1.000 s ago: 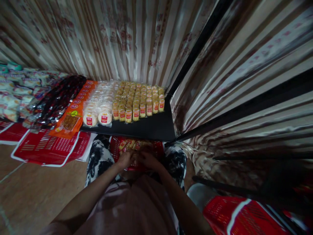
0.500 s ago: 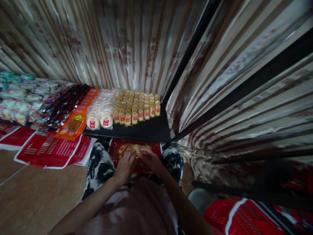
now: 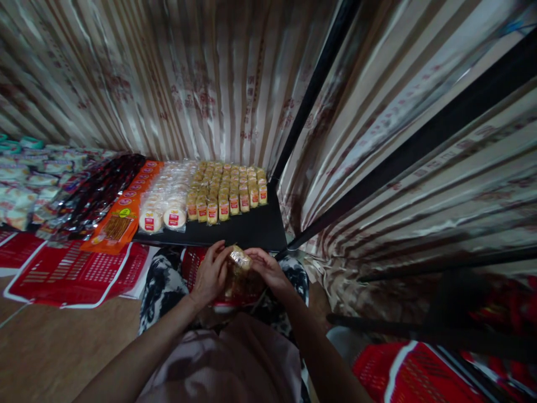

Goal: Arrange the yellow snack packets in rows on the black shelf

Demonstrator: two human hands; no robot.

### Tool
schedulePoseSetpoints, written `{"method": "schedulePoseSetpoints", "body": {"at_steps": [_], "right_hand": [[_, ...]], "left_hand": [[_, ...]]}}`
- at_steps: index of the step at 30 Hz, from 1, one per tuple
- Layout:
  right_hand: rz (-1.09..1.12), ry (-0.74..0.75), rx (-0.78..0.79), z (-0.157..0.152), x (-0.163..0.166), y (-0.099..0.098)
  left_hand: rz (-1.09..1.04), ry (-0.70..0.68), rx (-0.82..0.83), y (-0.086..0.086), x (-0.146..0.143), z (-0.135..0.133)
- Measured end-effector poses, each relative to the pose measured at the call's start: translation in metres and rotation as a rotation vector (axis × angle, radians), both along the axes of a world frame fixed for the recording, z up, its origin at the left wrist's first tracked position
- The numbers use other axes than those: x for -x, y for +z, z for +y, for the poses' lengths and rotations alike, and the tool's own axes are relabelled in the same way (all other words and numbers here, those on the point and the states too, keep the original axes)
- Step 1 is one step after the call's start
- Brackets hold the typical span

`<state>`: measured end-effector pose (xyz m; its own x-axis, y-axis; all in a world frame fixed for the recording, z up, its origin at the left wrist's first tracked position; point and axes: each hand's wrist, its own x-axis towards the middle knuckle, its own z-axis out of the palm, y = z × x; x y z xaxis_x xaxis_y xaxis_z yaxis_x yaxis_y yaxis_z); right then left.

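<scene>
Between my two hands is a small wrapped snack pack (image 3: 240,258), yellowish in clear film, raised above my lap. My left hand (image 3: 212,272) grips it from the left side, fingers bent around its edge. From the right, my right hand (image 3: 268,268) pinches its other end. Below them on my lap lies an open red bag (image 3: 193,263) with more wrapped snack packs in it, partly hidden by my hands. Just ahead, rows of similar yellow snack packs (image 3: 224,207) stand on a black shelf (image 3: 251,230).
Left of the yellow packs are round white wrapped crackers (image 3: 174,218), an orange snack bag (image 3: 119,224), dark wrapped packs (image 3: 100,190) and white packs (image 3: 46,168). Red bags (image 3: 71,268) hang at the left. Black metal posts (image 3: 314,89) and striped sheeting (image 3: 201,73) border the shelf.
Both hands have lifted a snack pack up from the red bag on my lap towards the shelf edge. The camera view has shifted slightly, so the shelf appears lower and further left.
</scene>
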<state>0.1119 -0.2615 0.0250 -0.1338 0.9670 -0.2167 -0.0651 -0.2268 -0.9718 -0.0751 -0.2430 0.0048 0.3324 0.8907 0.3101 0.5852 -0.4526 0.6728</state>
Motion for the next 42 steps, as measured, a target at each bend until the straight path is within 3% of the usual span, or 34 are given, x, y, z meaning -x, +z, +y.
{"method": "schedulePoseSetpoints", "body": {"at_steps": [3,12,19,21,25,29,36,39,42], "right_hand": [[0.027,-0.001,0.004,0.003,-0.003,0.003],[0.055,-0.104,-0.004,0.014,-0.006,-0.002],[0.018,-0.216,-0.082,0.021,-0.007,-0.017],[-0.078,-0.264,-0.153,0.019,-0.007,-0.022],[-0.501,-0.321,-0.390,0.011,-0.011,-0.024],[-0.741,-0.267,-0.602,0.004,-0.013,-0.021],[-0.832,-0.335,-0.769,0.000,-0.009,-0.021],[-0.767,-0.448,-0.702,0.000,-0.007,-0.020],[-0.505,-0.568,-0.468,0.001,-0.005,-0.021]], "left_hand": [[-0.027,-0.061,0.034,0.000,-0.002,0.009],[-0.185,0.013,0.207,0.001,-0.015,0.021],[-0.536,0.153,0.652,0.011,-0.030,0.026],[-0.692,0.169,0.801,0.016,-0.035,0.029],[-0.951,0.149,1.014,0.026,-0.044,0.036],[-1.045,0.159,1.036,0.032,-0.052,0.039],[-1.093,0.113,1.021,0.042,-0.062,0.046],[-1.068,0.107,0.974,0.046,-0.063,0.049],[-1.087,0.087,0.935,0.048,-0.063,0.053]]}}
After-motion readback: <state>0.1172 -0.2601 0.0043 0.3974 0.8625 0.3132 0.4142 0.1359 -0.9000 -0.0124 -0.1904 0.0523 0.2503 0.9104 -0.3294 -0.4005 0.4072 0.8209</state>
